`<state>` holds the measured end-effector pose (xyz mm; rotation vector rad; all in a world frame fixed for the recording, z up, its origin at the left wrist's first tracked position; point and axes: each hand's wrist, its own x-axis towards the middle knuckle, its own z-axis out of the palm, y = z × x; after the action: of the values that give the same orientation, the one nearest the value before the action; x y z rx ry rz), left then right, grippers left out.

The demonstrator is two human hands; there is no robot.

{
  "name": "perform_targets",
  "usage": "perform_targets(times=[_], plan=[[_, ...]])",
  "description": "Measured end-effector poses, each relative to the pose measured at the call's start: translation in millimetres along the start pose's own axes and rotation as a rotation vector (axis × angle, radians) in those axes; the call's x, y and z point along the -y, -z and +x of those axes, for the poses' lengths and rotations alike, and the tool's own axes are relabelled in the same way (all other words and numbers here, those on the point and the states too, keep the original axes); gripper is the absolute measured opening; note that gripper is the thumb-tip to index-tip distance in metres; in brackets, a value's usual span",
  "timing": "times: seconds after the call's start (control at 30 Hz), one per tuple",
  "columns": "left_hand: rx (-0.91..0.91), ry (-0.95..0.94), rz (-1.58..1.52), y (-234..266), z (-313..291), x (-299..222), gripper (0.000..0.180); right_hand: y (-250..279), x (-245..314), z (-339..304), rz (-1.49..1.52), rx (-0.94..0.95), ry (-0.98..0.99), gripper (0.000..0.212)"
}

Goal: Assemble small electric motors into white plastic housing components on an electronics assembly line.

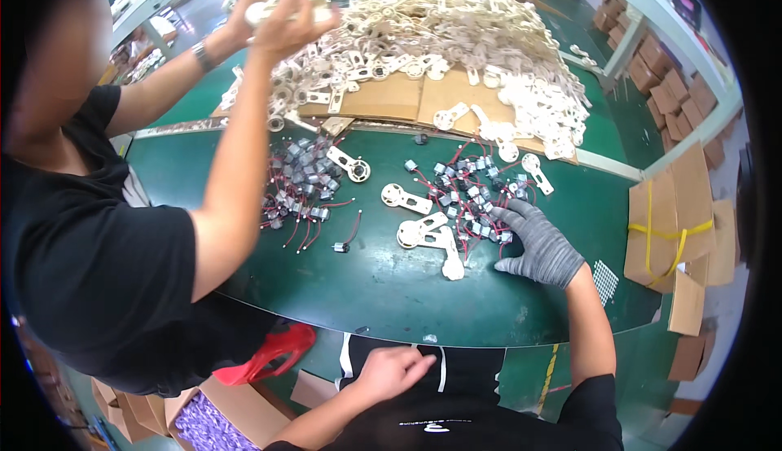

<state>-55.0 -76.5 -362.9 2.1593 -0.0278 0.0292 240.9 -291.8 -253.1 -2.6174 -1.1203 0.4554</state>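
My right hand (542,243), in a grey knit glove, reaches over the table with fingers spread and thumb apart. Its fingertips touch or hover at the edge of a pile of small motors (468,194) with red and dark wires; nothing shows gripped in it. Bare and loosely bent, my left hand (397,372) is in front of my body below the table edge, its fingertips apart and no object visible in it. Cream plastic housings, each a ring with a flat arm, lie left of the motors: one alone (406,199) and a small overlapping group (423,233).
A large heap of cream housings (456,36) covers cardboard at the far side. Left stands a co-worker (106,247), both hands raised around a cream part. A second motor pile (301,178) lies nearer them. At right are a white grid piece (604,282) and a cardboard box (668,215).
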Motion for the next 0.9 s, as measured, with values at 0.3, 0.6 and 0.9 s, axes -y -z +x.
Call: perform_targets(times=[0.3, 0.6, 0.9], plan=[[-0.353, -0.332, 0.232, 50, 101, -66, 0.031, -48, 5, -2, -0.044, -0.24, -0.1, 0.052], [-0.313, -0.092, 0.479, 55, 154, -38, 0.062, -52, -24, -33, 0.673, -0.5, -0.275, 0.027], [-0.273, -0.048, 0.481, 54, 122, -26, 0.035, -35, -17, -51, 1.629, -0.622, -0.248, 0.037]])
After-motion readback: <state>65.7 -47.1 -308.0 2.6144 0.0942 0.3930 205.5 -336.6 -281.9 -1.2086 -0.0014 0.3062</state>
